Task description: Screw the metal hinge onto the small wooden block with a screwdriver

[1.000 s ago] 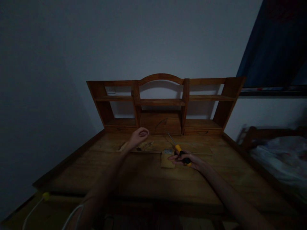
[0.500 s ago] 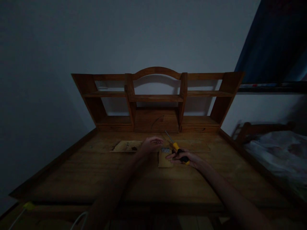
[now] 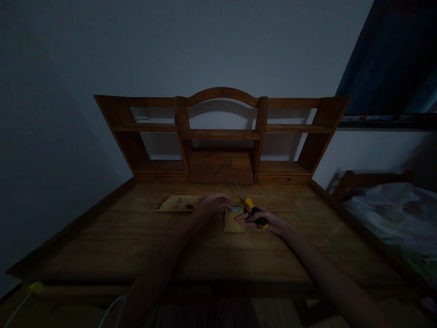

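A screwdriver [image 3: 251, 203] with a yellow and black handle lies in my right hand [image 3: 262, 217], its metal shaft pointing up and away to the left. Beneath that hand's outstretched fingers is a small wooden block [image 3: 234, 223] on the desk. A silver metal hinge [image 3: 234, 209] sits along the block's far edge. My left hand [image 3: 215, 202] is at the hinge's left end, fingers bent and close together. Whatever is between those fingertips is too small and dark to make out. Behind both hands a long wooden strip [image 3: 175, 203] lies across the desk.
A wooden shelf unit [image 3: 223, 134] stands along the back of the desk [image 3: 112, 241], against the wall. Raised edges border the desk's sides. At right is a bed with a plastic-like cover [image 3: 389, 214]. A white cable [image 3: 112, 310] shows at lower left.
My left fingertips have come down closer to the hinge. My right hand keeps the screwdriver in nearly the same pose. The view has shifted slightly.
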`<state>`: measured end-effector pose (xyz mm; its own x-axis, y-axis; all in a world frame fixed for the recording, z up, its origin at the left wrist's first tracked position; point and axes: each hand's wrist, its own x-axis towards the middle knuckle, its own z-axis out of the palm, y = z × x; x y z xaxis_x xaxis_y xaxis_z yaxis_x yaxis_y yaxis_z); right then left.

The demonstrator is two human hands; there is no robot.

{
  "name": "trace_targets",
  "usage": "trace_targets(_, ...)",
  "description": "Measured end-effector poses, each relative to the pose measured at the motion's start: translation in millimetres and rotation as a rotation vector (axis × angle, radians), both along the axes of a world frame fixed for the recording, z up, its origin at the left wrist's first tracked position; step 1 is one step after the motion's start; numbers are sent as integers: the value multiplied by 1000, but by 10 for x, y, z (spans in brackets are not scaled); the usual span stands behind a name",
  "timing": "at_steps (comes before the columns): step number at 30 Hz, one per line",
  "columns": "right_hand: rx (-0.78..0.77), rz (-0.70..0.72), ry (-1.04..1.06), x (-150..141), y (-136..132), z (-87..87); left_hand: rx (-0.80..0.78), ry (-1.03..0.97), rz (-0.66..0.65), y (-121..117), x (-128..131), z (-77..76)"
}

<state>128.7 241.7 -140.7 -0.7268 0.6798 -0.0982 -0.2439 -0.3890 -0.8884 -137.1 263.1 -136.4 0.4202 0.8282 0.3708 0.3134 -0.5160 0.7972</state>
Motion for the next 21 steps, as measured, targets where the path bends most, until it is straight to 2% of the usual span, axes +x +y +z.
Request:
trace_targets(3, 5, 5, -5, -1, 4, -4, -17, 30, -24, 2, 7, -12)
trace_targets(11, 1, 18, 12, -3, 28, -37, 58, 134, -36, 21, -13, -18)
trace_targets(16, 3, 12, 13, -11, 25, -34, 128, 260, 24, 50, -69, -49)
trace_targets(21, -3, -5, -3, -15, 20, -20, 181, 248, 7, 47, -40, -58)
